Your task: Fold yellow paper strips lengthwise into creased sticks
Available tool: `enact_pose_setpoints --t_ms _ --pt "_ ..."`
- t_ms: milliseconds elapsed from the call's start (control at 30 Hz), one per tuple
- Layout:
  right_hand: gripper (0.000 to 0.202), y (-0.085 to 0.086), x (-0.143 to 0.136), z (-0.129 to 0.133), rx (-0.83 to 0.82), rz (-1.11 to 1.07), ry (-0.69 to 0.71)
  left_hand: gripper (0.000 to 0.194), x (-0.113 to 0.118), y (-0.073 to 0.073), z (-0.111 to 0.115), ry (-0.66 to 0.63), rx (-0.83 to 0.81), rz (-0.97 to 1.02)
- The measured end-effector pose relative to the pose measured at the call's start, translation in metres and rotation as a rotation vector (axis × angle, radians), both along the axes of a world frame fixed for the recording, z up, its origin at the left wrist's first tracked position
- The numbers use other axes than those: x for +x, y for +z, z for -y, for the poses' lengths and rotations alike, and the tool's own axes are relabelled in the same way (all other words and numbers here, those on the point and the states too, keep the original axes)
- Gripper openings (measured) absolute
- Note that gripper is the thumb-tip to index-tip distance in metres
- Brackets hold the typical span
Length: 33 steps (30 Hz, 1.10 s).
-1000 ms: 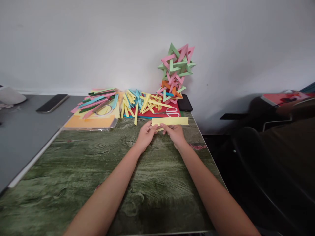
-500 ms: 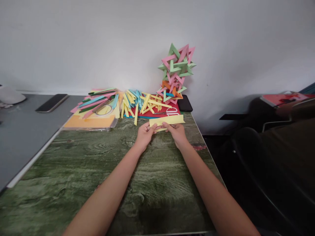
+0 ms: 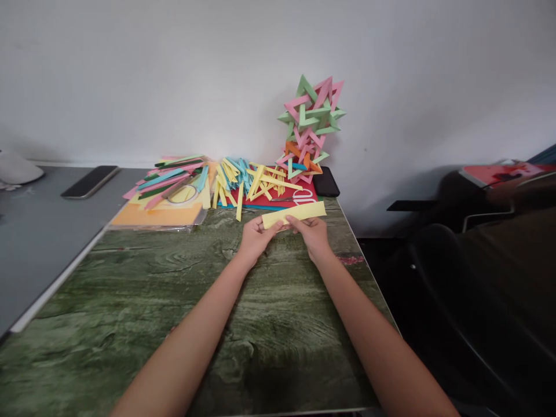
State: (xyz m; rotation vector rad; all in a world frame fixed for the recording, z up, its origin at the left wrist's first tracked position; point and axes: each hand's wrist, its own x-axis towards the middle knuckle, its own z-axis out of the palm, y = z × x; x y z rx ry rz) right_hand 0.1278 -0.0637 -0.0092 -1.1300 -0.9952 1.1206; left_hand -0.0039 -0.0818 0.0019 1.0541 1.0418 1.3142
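Yellow paper strip (image 3: 299, 214): held near the far edge of the green wood-grain table (image 3: 260, 324). Clock directions are taken from the strip, with 12 o'clock toward the wall (image 3: 174, 75). Strip axis: close to the 9-to-3 line, the 3 o'clock end slightly higher in view. Left hand (image 3: 254, 236): pinched on the strip from 8 o'clock, thumb on the near face. Right hand (image 3: 313, 235): pinched on the strip from 4 o'clock, thumb near the opposite one. Pile of yellow and blue strips (image 3: 258, 180): 10 o'clock, partly over a red sheet (image 3: 260, 203). White-handled scissors (image 3: 297, 198): 12 o'clock, on that sheet. Interlocked paper stars (image 3: 313, 120): 12 o'clock, farther off. Black phone (image 3: 327, 182): 2 o'clock.
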Motion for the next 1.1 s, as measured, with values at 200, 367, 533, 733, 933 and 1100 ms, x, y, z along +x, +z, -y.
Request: enact_pose_setpoints --t_ms 200,367,533,733,933,1100 --pt "0.027 0.004 -0.004 0.006 0.002 -0.034 -0.02 0.034 -0.001 -0.008 -0.001 0.021 0.023 -0.037" --pt "0.025 0.003 0.001 0.001 -0.016 -0.076 0.017 0.034 -0.001 -0.004 -0.001 0.078 -0.028 0.03" --pt "0.03 0.001 0.011 -0.005 -0.042 -0.237 0.099 0.035 0.002 0.001 -0.001 0.144 -0.083 0.068" --pt "0.029 0.0 0.011 -0.007 -0.038 -0.285 0.032 0.034 0.001 0.002 0.0 0.105 -0.079 0.074" --pt "0.028 0.0 0.012 -0.007 -0.022 -0.299 0.018 0.033 0.001 0.003 0.001 0.117 -0.093 0.059" --pt "0.032 0.0 0.009 -0.004 -0.042 -0.204 0.043 0.033 0.001 0.003 0.001 0.115 -0.087 0.048"
